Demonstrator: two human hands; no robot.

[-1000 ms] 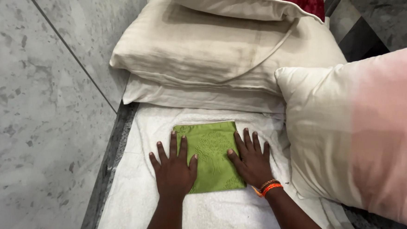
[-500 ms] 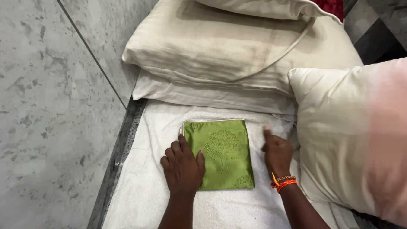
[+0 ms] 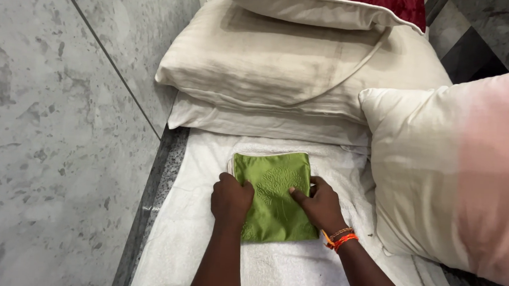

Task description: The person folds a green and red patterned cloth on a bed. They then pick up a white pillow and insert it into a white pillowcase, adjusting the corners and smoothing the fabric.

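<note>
Green cloth (image 3: 275, 199), folded into a neat flat shape, lies in the middle of a white towel (image 3: 203, 239). The left hand (image 3: 232, 198) sits on the left edge of the green cloth. Its fingers are curled in, and the fingertips press on the cloth's edge; I cannot tell if it is pinching the cloth or only pushing down. The right hand (image 3: 321, 205) rests on the right side of the cloth. It is partly open, with one finger stretched out flat across the green cloth and the other fingers bent near the cloth's right edge. It holds nothing; it only touches. An orange band (image 3: 340, 239) goes around the right wrist.

Just past the cloth, a stack of cream pillows (image 3: 293, 69) lies on the towel's far end. Another big pale pillow (image 3: 438, 176) stands close on the right. Grey stone floor (image 3: 57, 132) is on the left
</note>
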